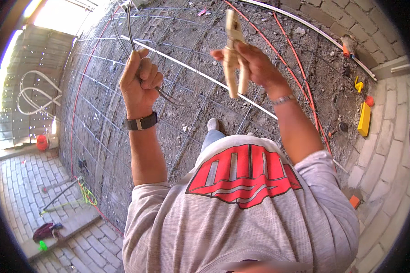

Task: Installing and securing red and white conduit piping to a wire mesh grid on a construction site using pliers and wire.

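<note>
My left hand [140,82] is closed round a bundle of thin dark wire [131,28]. The wire loops up past the top of the view, and its loose ends [171,100] stick out below my fist toward the right. In my right hand [257,63] is a pair of pliers [231,68] with pale, worn handles. Its head points up and the two handles hang down, a little apart, slightly blurred. Both hands are raised in front of me, with a gap between them. The pliers do not touch the wire.
A steel mesh grid [102,98] lies over rough dark soil around my feet. Red tubing [292,43] and a white pipe [200,73] cross it. Block walls stand at the right, with a yellow tool [364,119] near them. Left are a white coiled tube [25,93] and yellow-green cord [87,193].
</note>
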A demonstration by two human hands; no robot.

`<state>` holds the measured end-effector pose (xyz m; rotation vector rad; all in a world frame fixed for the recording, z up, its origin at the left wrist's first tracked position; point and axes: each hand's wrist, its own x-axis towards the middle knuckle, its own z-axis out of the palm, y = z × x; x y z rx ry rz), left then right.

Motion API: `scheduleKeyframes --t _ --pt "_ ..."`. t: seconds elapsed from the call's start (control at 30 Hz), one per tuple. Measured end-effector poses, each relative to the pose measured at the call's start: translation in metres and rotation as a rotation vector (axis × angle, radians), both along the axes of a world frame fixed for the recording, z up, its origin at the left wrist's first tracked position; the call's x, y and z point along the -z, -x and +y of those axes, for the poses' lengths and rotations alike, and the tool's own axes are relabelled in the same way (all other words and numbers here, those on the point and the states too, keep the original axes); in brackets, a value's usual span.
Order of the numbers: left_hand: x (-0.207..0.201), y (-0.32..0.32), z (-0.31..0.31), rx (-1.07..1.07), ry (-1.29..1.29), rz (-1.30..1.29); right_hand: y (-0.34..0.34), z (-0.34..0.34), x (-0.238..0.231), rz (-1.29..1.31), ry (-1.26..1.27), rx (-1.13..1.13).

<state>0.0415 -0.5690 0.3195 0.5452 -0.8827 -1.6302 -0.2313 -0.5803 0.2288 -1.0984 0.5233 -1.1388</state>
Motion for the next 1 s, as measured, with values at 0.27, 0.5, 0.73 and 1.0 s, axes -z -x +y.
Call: scheduleKeyframes --t 0.27,0.5,0.73,1.0 --pt "0.016 -0.007 0.035 -0.201 -0.186 -0.053 -0.123 -0.014 -0.008 -0.275 -0.274 -0.464" --pt "0.051 -0.053 0.047 -0.391 -0.161 -0.279 -0.102 0.010 -0.016 0.340 0.002 -0.319" --pt "0.090 -0.084 0.038 -0.484 -0.186 -0.116 -0.043 -0.002 -0.021 0.250 -0.117 0.109" --pt "0.121 -0.055 0.022 -0.344 -0.229 -0.073 -0.020 0.015 -0.014 -0.087 -0.152 -0.158"
